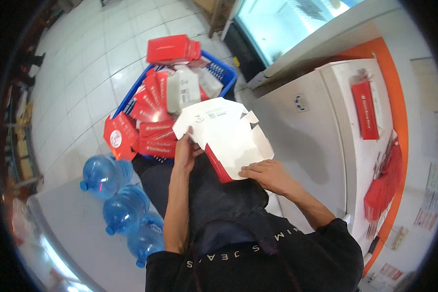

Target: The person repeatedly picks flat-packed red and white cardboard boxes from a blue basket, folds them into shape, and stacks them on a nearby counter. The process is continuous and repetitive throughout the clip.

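A partly folded cardboard box [231, 134], white inside and red outside, is held above my lap. My left hand [186, 150] grips its left side near a bent flap, fingers closed on the card. At the near right corner my right hand [265, 174] pinches the edge, with the thumb hidden beneath. One red side wall stands folded up at the near left; the flaps at the far end spread outward. Just beyond the box is a blue plastic basket [227, 73] heaped with red and white cartons [151, 100].
Several large blue water bottles [126, 209] lie on a pale surface at left. A white cabinet [297, 112] stands at right, with a red carton [365, 109] and a red stack [384, 180] on top. A lit glass-fronted cooler [277, 29] is beyond, over white floor tiles [78, 87].
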Demonstrator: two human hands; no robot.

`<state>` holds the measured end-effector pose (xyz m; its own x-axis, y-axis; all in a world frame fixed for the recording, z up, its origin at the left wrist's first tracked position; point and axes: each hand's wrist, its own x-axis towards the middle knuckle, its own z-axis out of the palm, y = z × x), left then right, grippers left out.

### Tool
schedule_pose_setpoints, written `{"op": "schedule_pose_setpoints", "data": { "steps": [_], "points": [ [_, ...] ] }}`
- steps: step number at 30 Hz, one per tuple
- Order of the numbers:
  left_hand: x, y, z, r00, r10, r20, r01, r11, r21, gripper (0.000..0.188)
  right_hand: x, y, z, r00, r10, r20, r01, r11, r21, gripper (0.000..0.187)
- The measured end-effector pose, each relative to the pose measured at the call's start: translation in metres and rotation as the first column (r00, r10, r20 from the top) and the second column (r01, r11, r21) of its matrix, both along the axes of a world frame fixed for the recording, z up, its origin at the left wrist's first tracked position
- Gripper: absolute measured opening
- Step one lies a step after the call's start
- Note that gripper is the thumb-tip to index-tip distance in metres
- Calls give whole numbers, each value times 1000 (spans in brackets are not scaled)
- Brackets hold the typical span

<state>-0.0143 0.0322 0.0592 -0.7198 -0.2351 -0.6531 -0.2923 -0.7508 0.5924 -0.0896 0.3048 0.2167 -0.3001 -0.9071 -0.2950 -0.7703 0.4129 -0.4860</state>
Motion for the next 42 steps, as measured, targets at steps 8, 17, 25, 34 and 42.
{"op": "schedule_pose_setpoints", "data": {
  "steps": [8, 17, 25, 34, 42],
  "points": [
    [-72, 31, 125, 817, -244, -522, 183, 969, -167, 61, -46, 37, 173, 850, -246, -465, 39, 911, -411, 38],
    [-164, 136, 202, 480, -772, -417, 324, 598, -733, 44, -81, 113, 237, 221, -750, -624, 444, 647, -620, 26],
    [-229, 225, 246, 247, -904, -349, -363, 247, -898, 49, -193, 185, 200, 192, -694, -694, 793, 526, -307, 21],
    [-282, 285, 229, 326, -927, -185, -625, -64, -778, 61, -220, 185, 214, 351, -615, -706, 793, 596, -125, 28],
    [-264, 303, 233, 362, -910, -202, -553, -35, -832, 65, -250, 194, 199, 510, -776, -371, 784, 597, -172, 31]
  ]
}}
